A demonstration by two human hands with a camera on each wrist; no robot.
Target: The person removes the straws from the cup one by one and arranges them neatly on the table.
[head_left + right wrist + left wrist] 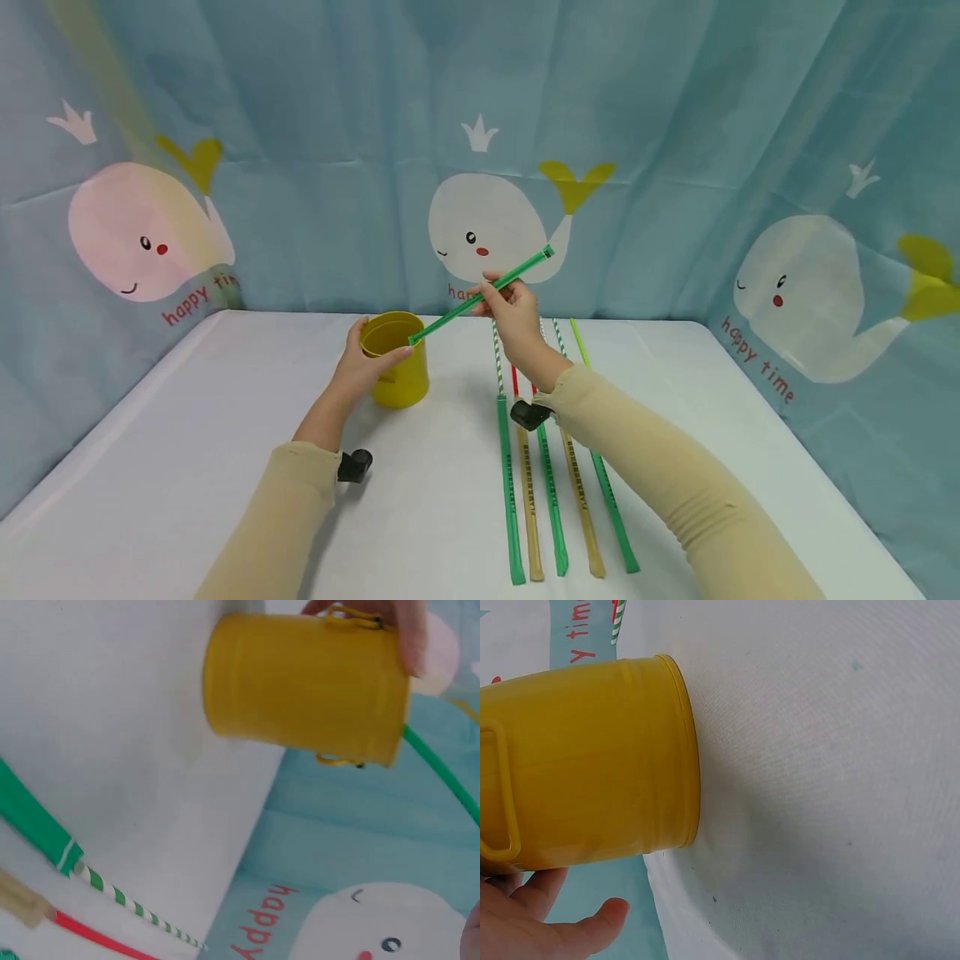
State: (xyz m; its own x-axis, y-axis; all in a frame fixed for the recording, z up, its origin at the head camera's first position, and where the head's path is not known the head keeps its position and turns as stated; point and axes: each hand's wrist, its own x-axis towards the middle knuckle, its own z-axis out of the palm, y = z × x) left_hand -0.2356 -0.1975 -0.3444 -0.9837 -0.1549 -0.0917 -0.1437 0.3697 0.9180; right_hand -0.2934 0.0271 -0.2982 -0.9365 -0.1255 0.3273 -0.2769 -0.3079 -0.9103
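Observation:
In the head view my left hand (362,364) holds a yellow bucket (405,385) near its rim, thumb across the near side and fingers at the far left. The bucket stands upright on the white table. My right hand (516,315) pinches a thin green paper-wrapped straw (450,317) between thumb and fingers. The straw slants, its lower end at the bucket's rim and its upper end high to the right. In the right wrist view, that green straw (442,774) meets the bucket's mouth. The left wrist view shows the bucket's side and wire handle (510,795).
Right of the bucket, several straws lie side by side, partly out of green wrappers (508,492) and tan wrappers (530,508). One is green-and-white striped (497,358), another lime green (580,342). A blue whale-print curtain (337,225) hangs behind the white table (187,467).

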